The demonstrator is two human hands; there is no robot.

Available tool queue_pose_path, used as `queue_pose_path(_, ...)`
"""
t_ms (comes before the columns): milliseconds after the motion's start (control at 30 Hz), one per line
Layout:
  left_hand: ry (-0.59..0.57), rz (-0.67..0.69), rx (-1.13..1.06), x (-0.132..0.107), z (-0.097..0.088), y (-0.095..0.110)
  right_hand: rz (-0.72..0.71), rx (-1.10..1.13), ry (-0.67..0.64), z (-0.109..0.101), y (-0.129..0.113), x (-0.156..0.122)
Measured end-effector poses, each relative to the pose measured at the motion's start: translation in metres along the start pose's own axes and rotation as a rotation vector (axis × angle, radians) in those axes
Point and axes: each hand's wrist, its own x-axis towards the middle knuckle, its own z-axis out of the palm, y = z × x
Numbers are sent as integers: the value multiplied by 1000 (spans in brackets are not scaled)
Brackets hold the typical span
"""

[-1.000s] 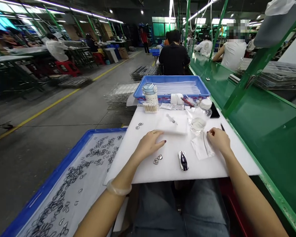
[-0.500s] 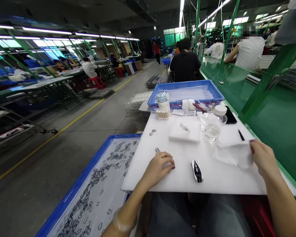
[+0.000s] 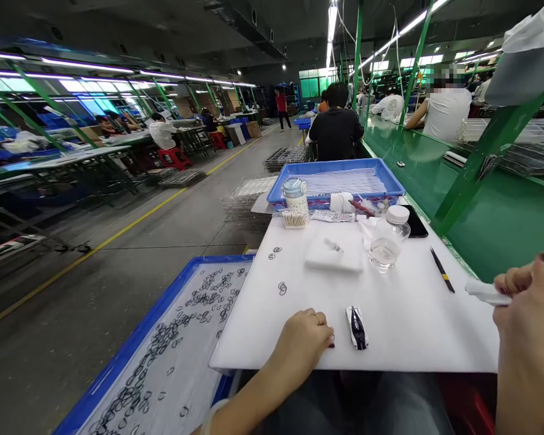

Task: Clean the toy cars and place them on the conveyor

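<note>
My left hand (image 3: 304, 339) rests on the white foam tabletop with its fingers curled together. Whatever may be between the fingertips is too small to make out. Just right of it lies a white toy car (image 3: 357, 328) with a dark centre. My right hand (image 3: 528, 305), at the right edge of the view, pinches a white wipe (image 3: 487, 292) bunched into a narrow strip. Dark tweezers (image 3: 442, 270) with a yellow band lie left of that hand. A few thin dark rings (image 3: 282, 289) are on the foam beyond my left hand.
At lower left, a blue-rimmed tray (image 3: 152, 308) holds many dark rings. Toward the back stand a clear bottle (image 3: 387, 244), a foam block (image 3: 333, 257), cotton swabs (image 3: 294, 219), a lidded cup (image 3: 295, 196), a phone (image 3: 414, 222) and a blue bin (image 3: 272, 194). A green bench (image 3: 494, 211) borders the right.
My right hand has lifted the wipe off the foam and drawn it right, bunching it. The tweezers now show in full. My left hand's fingers have closed in nearer the toy car.
</note>
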Motion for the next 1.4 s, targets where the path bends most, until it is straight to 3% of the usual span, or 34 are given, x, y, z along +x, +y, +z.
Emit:
queue_pose_path(100,-6,9,1,-1,-4,0,21,74,-149,11,-19,-21)
queue_pose_path(167,54,-30,-149,-3,-5,0,111,9,-270,8,-23,-38)
queue_pose_path(267,225,-166,-674,-7,3,5,203,-118,-500,-8,-23,-70)
queue_pose_path(367,272,-258,-1365,-9,20,20,240,-220,-764,-25,-20,-107)
queue_pose_path(467,289,-283,-1902,-7,35,36,70,-233,-964,-32,-18,-138)
queue_pose_path(533,337,-295,-2061,-5,40,43,-92,-197,-1057,-31,-17,-152)
queue_pose_path(667,390,-312,-2122,-3,41,45,-302,-78,-1118,-20,-18,-166)
queue_pose_path(800,416,-335,-2106,-4,42,44,-474,-135,-1071,-9,-23,-176)
queue_pose_path(1000,456,-328,-2096,-5,45,46,-680,-289,-1151,-12,-36,-158)
queue_pose_path(1100,463,-328,-2084,-4,44,46,-682,-332,-1069,-13,-37,-153)
queue_pose_path(1300,486,-355,-2038,-5,42,47,-659,-280,-1264,-12,-36,-158)
queue_pose_path(1400,475,-362,-2014,-5,42,49,-628,-344,-1264,-16,-39,-149)
